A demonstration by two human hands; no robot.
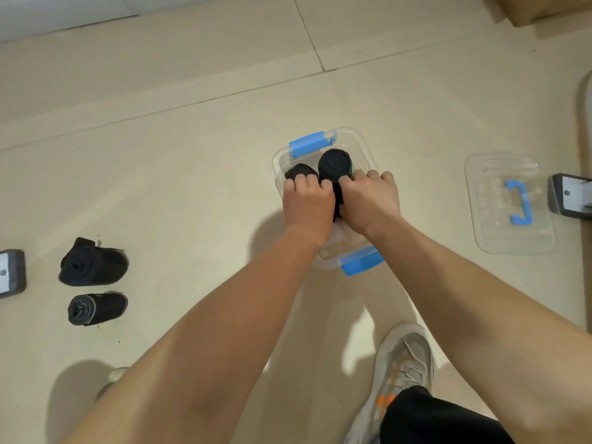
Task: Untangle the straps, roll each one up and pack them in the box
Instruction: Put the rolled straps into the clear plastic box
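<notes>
A clear plastic box with blue clips stands on the floor in the middle. Two black rolled straps stand on end in its far half, one at the left and one at the right. Both my hands are inside the box. My left hand has its fingers curled over the left roll. My right hand curls its fingers over black strap material next to the right roll. More black strap shows between my hands. Two further rolled straps lie on the floor at the left, one larger and one smaller.
The box's clear lid with a blue handle lies on the floor to the right. Grey blocks sit at the far left edge and the far right. My shoe is near the bottom, below the box.
</notes>
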